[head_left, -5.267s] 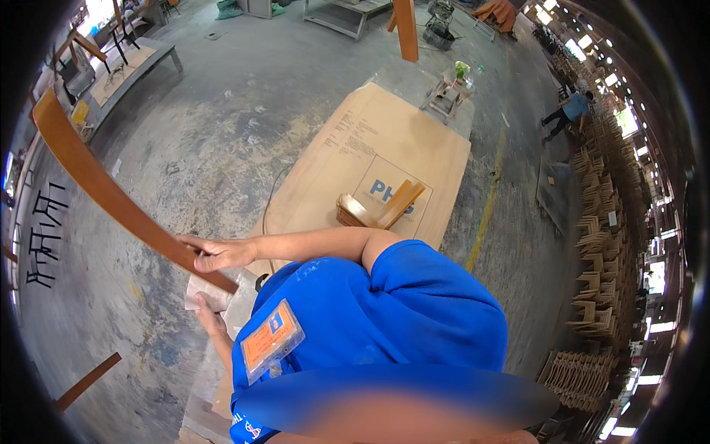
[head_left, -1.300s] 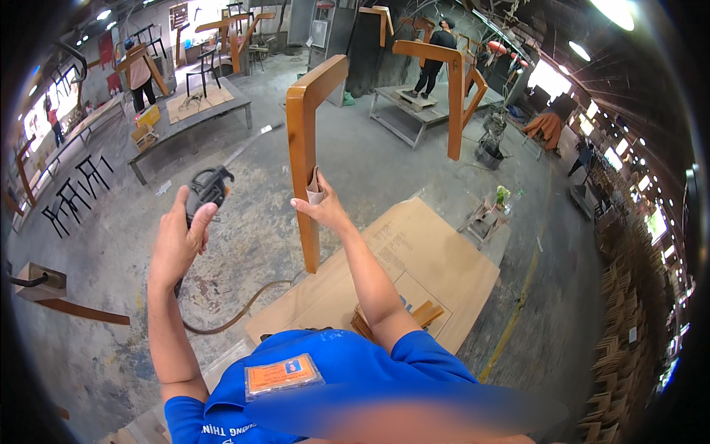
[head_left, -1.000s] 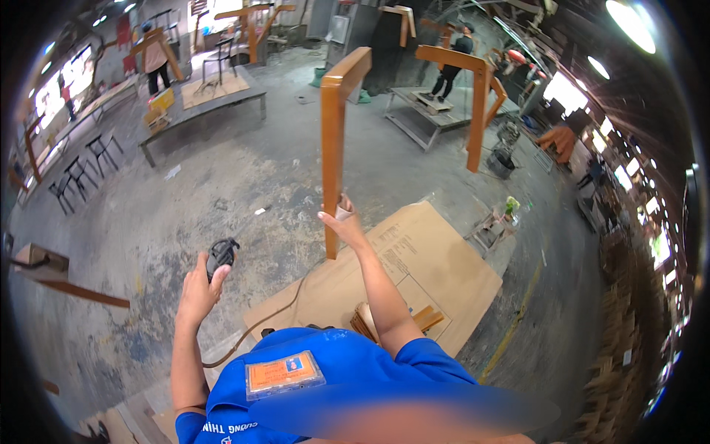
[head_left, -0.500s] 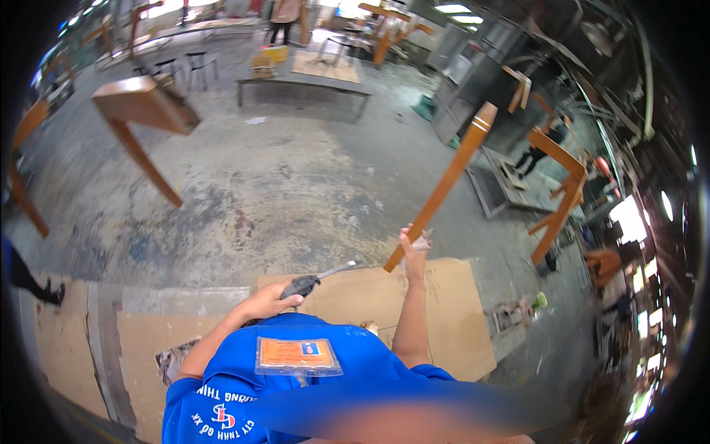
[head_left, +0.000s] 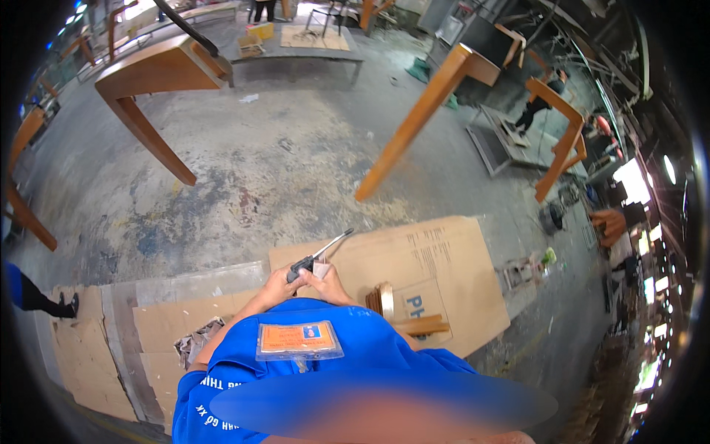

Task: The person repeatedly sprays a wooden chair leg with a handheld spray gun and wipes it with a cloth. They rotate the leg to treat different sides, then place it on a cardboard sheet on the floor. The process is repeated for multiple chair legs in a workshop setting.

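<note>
The grey, paint-stained floor [head_left: 244, 170] spreads widest, from the centre of view round to nine and twelve o'clock. Next in size, a flat cardboard sheet [head_left: 473, 311] lies at four o'clock. An angled orange-brown wooden part [head_left: 410, 126] stands clear of the hands at one o'clock, its bend uppermost and its long leg slanting down to the left; a similar bent wooden part [head_left: 151, 74] is at ten. Smaller wooden pieces [head_left: 421, 325] rest on the cardboard at five. Between seven and eight o'clock, the left hand [head_left: 278, 288] wraps its fingers round a dark-bodied air gun [head_left: 302, 267], its thin metal nozzle pointing to two. Just beside it, the right hand [head_left: 330, 287] pinches a folded brownish paper [head_left: 321, 268], though the hands crowd together and I cannot tell whether its thumb also presses the tool.
</note>
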The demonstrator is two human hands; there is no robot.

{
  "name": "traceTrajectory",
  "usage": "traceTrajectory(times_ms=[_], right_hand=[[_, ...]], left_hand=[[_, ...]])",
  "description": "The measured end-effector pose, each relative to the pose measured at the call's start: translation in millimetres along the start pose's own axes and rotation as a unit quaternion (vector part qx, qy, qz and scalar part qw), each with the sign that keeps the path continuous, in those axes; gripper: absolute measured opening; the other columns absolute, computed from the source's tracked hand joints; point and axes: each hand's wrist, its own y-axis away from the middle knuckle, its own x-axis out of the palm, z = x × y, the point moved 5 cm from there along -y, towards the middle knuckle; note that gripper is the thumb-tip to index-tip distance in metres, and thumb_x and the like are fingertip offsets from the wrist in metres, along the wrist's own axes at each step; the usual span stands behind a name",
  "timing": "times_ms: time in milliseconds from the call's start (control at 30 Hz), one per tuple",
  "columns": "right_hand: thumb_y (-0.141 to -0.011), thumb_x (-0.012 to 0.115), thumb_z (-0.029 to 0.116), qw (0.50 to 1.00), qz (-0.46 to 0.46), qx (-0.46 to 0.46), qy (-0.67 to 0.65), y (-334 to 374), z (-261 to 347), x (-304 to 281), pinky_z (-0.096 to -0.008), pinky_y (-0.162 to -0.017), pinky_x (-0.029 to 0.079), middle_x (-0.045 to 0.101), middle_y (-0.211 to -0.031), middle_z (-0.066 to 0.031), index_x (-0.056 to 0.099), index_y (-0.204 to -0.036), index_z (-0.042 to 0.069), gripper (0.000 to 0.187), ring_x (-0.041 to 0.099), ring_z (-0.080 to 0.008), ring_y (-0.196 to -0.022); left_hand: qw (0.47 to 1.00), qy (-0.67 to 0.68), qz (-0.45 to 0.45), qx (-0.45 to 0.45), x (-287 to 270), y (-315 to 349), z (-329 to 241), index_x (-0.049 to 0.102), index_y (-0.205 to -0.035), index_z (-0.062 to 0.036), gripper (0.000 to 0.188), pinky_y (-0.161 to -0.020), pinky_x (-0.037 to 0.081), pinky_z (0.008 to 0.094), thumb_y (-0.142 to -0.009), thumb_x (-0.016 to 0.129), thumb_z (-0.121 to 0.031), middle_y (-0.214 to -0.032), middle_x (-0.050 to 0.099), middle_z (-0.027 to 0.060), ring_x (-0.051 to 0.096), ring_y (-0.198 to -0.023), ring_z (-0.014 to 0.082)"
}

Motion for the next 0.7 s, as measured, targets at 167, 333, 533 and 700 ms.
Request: traceTrajectory(times_ms=[167, 333, 533, 700], right_hand=[[-0.083, 0.072, 0.012, 0.988, -0.089, -0.019, 0.127, 22, 0, -11, -0.0284, -0.068, 0.047, 0.063, -0.083, -0.0034, 0.056, -0.102, 0.002, 0.027, 0.057, -0.0093, -0.078], [-0.079, 0.075, 0.008, 0.978, -0.191, -0.044, 0.066, 39, 6, -40, -0.0246, -0.067, 0.048, 0.063, -0.083, -0.004, 0.055, -0.097, 0.003, 0.027, 0.059, -0.0094, -0.076], [-0.078, 0.076, 0.008, 0.976, -0.174, -0.031, 0.129, 50, 11, -63, -0.0252, -0.065, 0.047, 0.062, -0.081, -0.0032, 0.054, -0.096, 0.004, 0.029, 0.057, -0.0083, -0.074], [-0.076, 0.077, 0.01, 0.973, -0.204, -0.053, 0.089, 66, 19, -93, -0.0256, -0.067, 0.047, 0.062, -0.083, -0.0034, 0.056, -0.094, 0.004, 0.028, 0.057, -0.0087, -0.077]], left_hand=[[0.989, -0.133, 0.045, 0.036, -1, 17, -55, 0.055, -0.124, -0.0039, 0.049, -0.088, 0.048, 0.0369, -0.084, 0.07, -0.029, -0.115, 0.061, 0.0188, 0.062, -0.101, 0.0259], [0.843, 0.114, 0.24, 0.467, -56, 103, -207, 0.053, -0.13, -0.0048, 0.051, -0.099, 0.038, 0.0479, -0.083, 0.068, -0.021, -0.13, 0.054, 0.0165, 0.05, -0.12, 0.0328], [0.677, 0.112, 0.505, 0.523, -14, 155, -288, 0.066, -0.097, -0.0065, 0.015, -0.099, 0.028, 0.053, -0.092, 0.053, -0.012, -0.101, 0.062, 0.0095, 0.056, -0.101, 0.0286], [0.706, 0.046, 0.356, 0.61, 2, 139, -326, 0.063, -0.08, -0.008, 0.005, -0.092, 0.033, 0.0478, -0.085, 0.062, -0.009, -0.071, 0.051, -0.0005, 0.048, -0.059, 0.0127]])
